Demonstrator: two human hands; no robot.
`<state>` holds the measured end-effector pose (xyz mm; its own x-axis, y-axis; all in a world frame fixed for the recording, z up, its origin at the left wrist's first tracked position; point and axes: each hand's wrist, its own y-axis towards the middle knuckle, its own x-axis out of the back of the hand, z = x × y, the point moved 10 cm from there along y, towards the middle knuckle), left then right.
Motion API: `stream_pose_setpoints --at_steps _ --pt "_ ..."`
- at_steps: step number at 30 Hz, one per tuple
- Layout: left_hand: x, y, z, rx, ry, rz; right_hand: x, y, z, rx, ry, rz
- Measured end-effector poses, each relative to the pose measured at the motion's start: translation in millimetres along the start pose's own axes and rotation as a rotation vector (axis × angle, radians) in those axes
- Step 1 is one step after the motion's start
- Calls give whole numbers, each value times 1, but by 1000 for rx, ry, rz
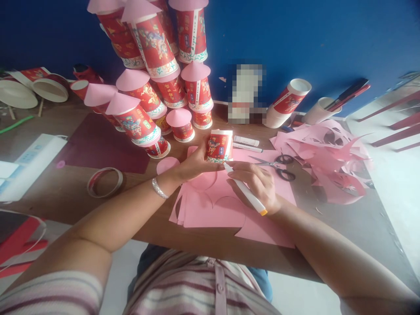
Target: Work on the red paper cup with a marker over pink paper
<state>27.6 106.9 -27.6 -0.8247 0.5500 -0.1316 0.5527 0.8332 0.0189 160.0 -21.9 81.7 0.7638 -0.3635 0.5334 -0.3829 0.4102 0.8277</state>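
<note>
My left hand [193, 164] is wrapped round a red printed paper cup [218, 146] with a white band. In my right hand [257, 181] I hold a white marker [247, 196] with an orange end. The marker's tip meets or nearly meets the cup's lower edge, where green doodles run along the white band. Beneath both hands lie sheets of pink paper [200, 212] with curved outlines on them. A pair of scissors [277, 165] with black handles rests on the paper, just beyond my right hand. Two white markers [246, 141] lie behind the cup.
Stacked red cups with pink cone tops [155, 48] rise at the back left. Pink paper scraps [331, 153] are heaped at the right, near a pen cup [321, 110] and stacked cups [288, 103]. A tape roll [105, 182] lies left of my left forearm.
</note>
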Motion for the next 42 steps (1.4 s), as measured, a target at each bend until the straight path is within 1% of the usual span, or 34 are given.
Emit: stream_pose_setpoints --at_steps 3,6,14,21,28,35,39,42 --pt "-3 0 -6 -30 -17 28 2 0 -2 -4 -7 -17" --pt "-6 -1 -9 -29 -31 63 2 0 -5 -15 2 -32" --pt "-6 -4 -13 4 64 36 -4 -1 -2 -9 37 20" --pt "-5 -3 -16 -24 23 29 1 -1 -3 -7 25 4" --pt "-12 -1 -17 -25 -77 76 1 -3 -6 -24 -40 1" --pt "-13 2 -24 -58 -185 51 0 -5 -10 -55 -11 -25" --pt "-12 0 -22 -70 -185 52 -2 -5 -7 -38 -36 -1" --pt "-9 -2 -17 -37 -109 47 -2 -5 -6 -31 -24 3"
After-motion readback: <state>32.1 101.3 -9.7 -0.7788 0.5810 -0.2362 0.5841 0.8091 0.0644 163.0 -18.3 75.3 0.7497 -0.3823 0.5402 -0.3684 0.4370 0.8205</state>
